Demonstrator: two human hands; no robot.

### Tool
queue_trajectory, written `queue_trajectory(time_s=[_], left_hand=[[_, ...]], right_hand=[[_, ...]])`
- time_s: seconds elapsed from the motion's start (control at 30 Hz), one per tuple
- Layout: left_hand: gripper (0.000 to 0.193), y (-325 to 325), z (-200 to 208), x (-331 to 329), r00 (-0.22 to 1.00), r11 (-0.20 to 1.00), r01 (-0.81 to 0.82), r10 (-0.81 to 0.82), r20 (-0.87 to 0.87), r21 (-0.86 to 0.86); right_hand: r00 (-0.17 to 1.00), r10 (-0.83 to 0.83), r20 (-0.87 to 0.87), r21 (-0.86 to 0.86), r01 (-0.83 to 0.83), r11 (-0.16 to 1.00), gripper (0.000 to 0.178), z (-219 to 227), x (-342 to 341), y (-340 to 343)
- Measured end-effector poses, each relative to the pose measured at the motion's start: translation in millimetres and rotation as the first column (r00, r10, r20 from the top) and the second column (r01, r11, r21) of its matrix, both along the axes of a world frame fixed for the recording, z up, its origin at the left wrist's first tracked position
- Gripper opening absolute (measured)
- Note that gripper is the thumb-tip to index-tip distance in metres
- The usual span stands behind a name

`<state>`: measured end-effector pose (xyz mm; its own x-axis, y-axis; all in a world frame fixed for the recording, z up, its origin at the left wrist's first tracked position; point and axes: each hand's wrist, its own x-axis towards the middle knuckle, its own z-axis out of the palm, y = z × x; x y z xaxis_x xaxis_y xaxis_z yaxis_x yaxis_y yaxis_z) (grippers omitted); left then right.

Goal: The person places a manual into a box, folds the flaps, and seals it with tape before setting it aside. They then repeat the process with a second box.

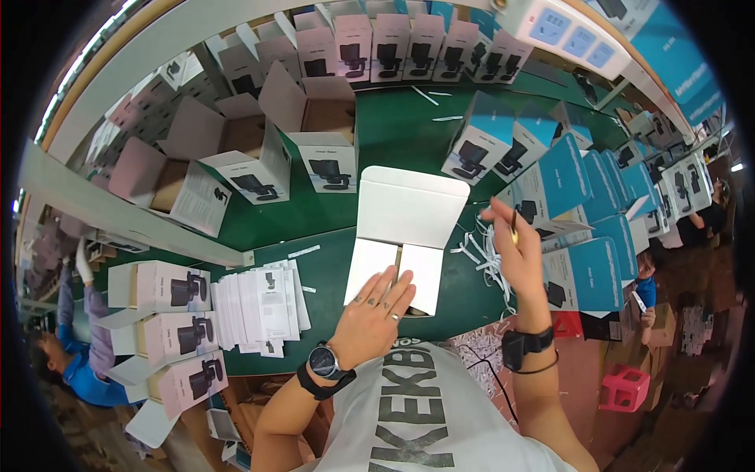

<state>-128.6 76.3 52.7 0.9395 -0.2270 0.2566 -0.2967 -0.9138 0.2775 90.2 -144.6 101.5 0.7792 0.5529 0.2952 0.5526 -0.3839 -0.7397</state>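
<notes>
In front of me a white carton [413, 206] lies on the green table with its lid flap raised toward the far side. Two inner flaps [421, 271] are folded in, leaving a narrow brown gap between them. My left hand [376, 311] lies flat across these flaps, fingers stretched out and pressing near the carton's front. Raised to the right of the carton, my right hand [517, 252] is closed around a slim tool [514, 230] with a yellow part and a dark end; its exact kind is too small to tell. Thin white paper strips [489, 256] lie under and beside that hand.
Open cartons [326, 149] stand at the far left. Stacked printed leaflets [259, 307] and more cartons [169, 326] are at the near left. Blue-and-white boxes [578, 271] crowd the right. A row of boxes [389, 47] lines the back. Other people [75, 358] work nearby.
</notes>
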Motion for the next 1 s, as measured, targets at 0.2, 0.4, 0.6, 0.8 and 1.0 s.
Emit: queue_trajectory(time_s=[0.2,0.4,0.6,0.8,1.0], left_hand=[[0.055,6.2,14.7,-6.5,0.996,0.880,-0.060,0.023,-0.084,-0.472],[0.033,-2.8,6.1,-10.9,0.975,0.411,-0.207,0.161,-0.153,-0.888],[0.028,1.9,3.0,-17.1,0.981,0.469,-0.125,0.189,-0.039,-0.875],[0.033,6.5,0.5,-20.2,0.990,0.508,-0.095,0.140,-0.027,-0.856],[0.041,8.2,-11.7,-25.9,0.986,0.446,-0.151,0.129,-0.103,-0.882]], right_hand=[[0.616,0.311,-0.724,0.265,-0.168,0.949,0.045,7.7,-43.7,16.8],[0.860,0.502,0.086,-0.083,-0.496,0.864,0.026,30.0,-58.3,31.3],[0.802,0.579,0.144,-0.022,-0.583,0.812,0.017,22.7,-73.9,114.7],[0.763,0.636,0.116,0.021,-0.642,0.767,0.012,8.9,-74.9,126.5],[0.675,0.736,-0.059,0.040,-0.735,0.677,0.017,33.1,-76.0,109.9]])
